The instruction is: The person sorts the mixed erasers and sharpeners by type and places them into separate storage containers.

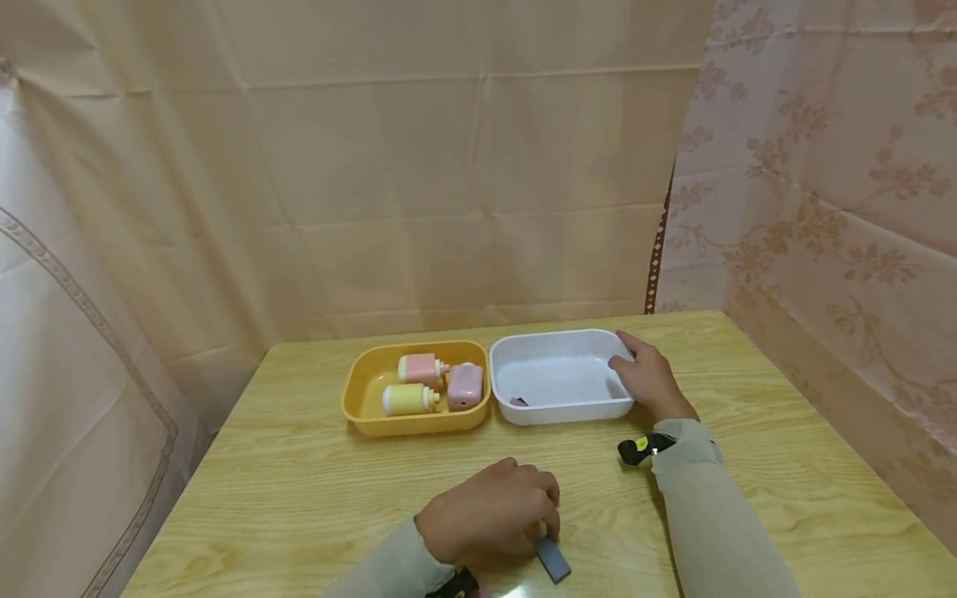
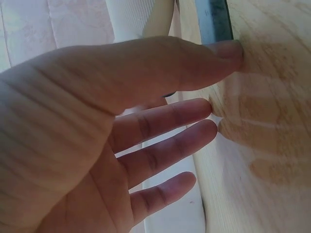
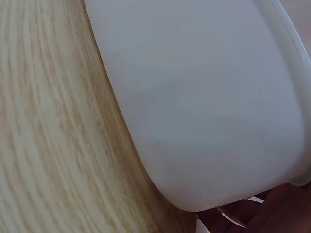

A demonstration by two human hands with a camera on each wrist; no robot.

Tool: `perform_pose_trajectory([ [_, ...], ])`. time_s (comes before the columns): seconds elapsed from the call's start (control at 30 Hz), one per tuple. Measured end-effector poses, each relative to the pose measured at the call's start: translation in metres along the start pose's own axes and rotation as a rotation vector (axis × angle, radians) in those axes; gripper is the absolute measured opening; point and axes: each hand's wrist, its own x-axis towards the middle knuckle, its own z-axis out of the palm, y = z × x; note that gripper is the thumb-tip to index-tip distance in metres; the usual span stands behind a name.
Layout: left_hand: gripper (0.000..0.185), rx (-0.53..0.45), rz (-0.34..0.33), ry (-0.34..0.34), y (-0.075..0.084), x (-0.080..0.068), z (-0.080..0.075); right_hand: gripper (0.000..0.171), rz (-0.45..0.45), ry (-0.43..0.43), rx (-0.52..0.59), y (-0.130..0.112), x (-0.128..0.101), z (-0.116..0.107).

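Pale curtains (image 1: 478,166) close off the back and both sides of a wooden counter (image 1: 299,490), which carries everything shown. At the rear centre of the counter stand two tubs side by side, nearly touching: a white tub (image 1: 557,411) on the right and a yellow tub (image 1: 374,415) on the left. The yellow tub holds a pink-bodied bottle (image 1: 420,367), a yellow-bodied bottle (image 1: 407,399) and a small pink case (image 1: 465,385), packed close together. The white tub contains only a small dark-and-pink item (image 1: 517,402) near its front left corner, too small to identify. The right hand (image 1: 649,378) rests on the right end of the white tub, fingers draped over the rim; its grip on the rim looks loose, and the right wrist view shows only the tub's outer wall (image 3: 204,107) against the wood, with fingertips barely visible below. The left hand (image 1: 489,515) lies near the front edge, fingers bent down onto the counter, its fingertips touching a small flat grey slab (image 1: 554,559); the left wrist view shows the thumb (image 2: 214,56) pressed beside the slab's edge (image 2: 214,19), the other fingers fairly straight and holding nothing. Bare wood lies open left, right and between hands and tubs.
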Motion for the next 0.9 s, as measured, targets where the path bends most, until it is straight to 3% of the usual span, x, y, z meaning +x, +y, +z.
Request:
perform_pose_trajectory([
  [0.17,0.024,0.030,0.015,0.019,-0.0004,0.0005,0.0011,0.069,0.001,-0.001,0.000,0.0002,-0.0001,-0.0002],
  [0.7,0.019,-0.002,0.005,-0.013,-0.0053,0.0025,-0.0041,0.069,0.010,-0.008,0.000,-0.0025,-0.0019,-0.0020],
  [0.9,0.017,0.029,0.010,0.026,-0.0091,0.0012,-0.0050,0.069,0.008,-0.001,0.004,-0.0025,-0.0011,-0.0006],
])
